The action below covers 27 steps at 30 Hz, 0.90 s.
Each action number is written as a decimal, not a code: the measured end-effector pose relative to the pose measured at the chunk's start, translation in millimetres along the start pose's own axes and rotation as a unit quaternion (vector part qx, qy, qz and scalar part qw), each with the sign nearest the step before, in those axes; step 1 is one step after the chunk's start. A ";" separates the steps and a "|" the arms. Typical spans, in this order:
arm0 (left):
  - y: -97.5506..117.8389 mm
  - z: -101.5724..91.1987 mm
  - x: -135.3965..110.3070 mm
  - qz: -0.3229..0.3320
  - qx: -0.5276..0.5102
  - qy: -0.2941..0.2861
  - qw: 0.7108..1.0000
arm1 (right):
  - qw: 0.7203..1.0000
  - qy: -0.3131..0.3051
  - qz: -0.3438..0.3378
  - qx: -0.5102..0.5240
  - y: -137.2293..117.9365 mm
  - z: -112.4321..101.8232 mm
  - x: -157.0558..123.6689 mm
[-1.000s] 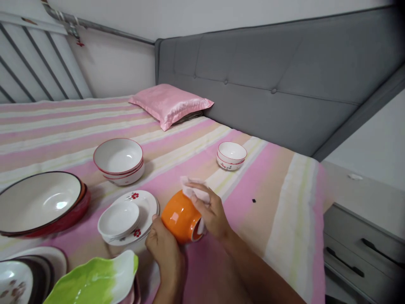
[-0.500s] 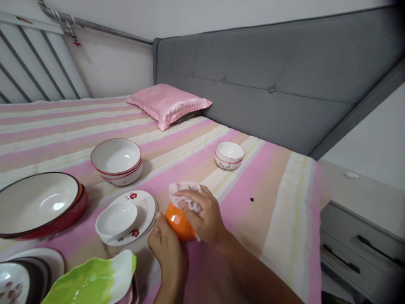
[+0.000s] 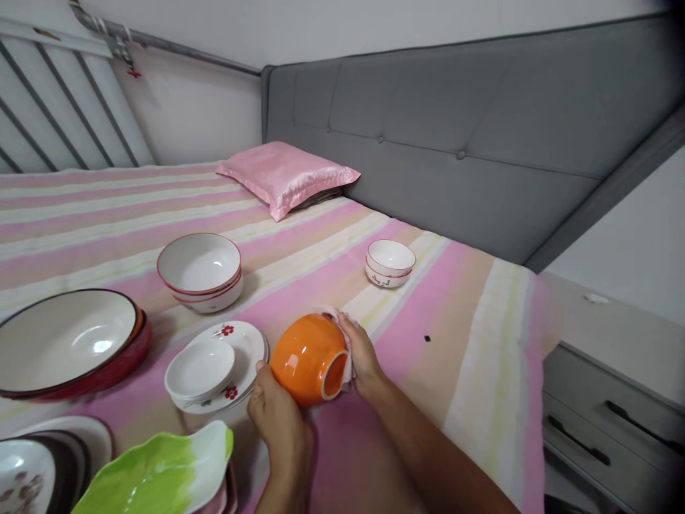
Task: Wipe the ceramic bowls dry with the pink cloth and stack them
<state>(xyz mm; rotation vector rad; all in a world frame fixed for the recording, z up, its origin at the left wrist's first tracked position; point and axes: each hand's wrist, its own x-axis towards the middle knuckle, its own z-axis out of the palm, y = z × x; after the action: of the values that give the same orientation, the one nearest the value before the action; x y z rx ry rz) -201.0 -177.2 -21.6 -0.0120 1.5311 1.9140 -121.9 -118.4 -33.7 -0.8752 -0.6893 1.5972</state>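
An orange bowl [image 3: 302, 357] is tilted on its side above the bed, its unglazed foot ring facing right and toward me. My left hand [image 3: 281, 410] grips its lower left edge, thumb on the outside. On the other side, my right hand [image 3: 361, 353] presses a pale pink cloth [image 3: 347, 357] against the bowl; much of the cloth is hidden behind the bowl and fingers. Just left of the bowl, small white dishes [image 3: 200, 368] rest on a stack of white plates [image 3: 249, 350] with red flowers.
Red-rimmed white bowls [image 3: 200, 264] and smaller stacked bowls [image 3: 390, 258] stand on the striped bedspread [image 3: 481, 343]. At left are a large red bowl [image 3: 69, 343], a green leaf-shaped dish [image 3: 155, 475] and stacked plates [image 3: 24, 471]. A pink pillow [image 3: 289, 175] lies by the grey headboard [image 3: 417, 114].
The orange bowl has turned so that its outside and foot ring now show. My right hand with the cloth has moved from the bowl's top to its right side.
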 end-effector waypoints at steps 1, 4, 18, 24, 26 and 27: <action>-1.4 0.4 -0.9 -0.008 -0.006 -0.009 1.000 | 1.000 -0.002 -0.019 0.000 -1.5 0.4 -1.4; -8.5 0.8 -5.3 -0.030 -0.021 -0.057 0.998 | 0.994 0.003 -0.097 -0.040 -12.6 -3.3 -6.0; -19.8 -5.9 -7.0 0.076 0.032 -0.175 0.981 | 0.788 -0.056 -0.335 -0.514 -56.5 -5.1 -33.4; -8.4 -9.8 -2.6 0.052 -0.007 -0.164 0.985 | 0.676 -0.127 -0.437 -0.580 -42.3 18.8 -64.5; -4.6 -8.1 -4.5 0.039 -0.018 -0.148 0.988 | 0.685 -0.138 -0.443 -0.562 -43.0 18.8 -65.7; -3.1 -6.5 -5.8 0.033 -0.020 -0.140 0.989 | 0.704 -0.136 -0.435 -0.544 -43.8 17.4 -64.1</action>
<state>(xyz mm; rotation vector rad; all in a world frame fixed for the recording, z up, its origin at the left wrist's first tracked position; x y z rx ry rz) -197.6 -185.4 -24.0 0.2813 1.3185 1.9063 -106.7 -172.4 22.8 -0.8615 -2.0127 0.3075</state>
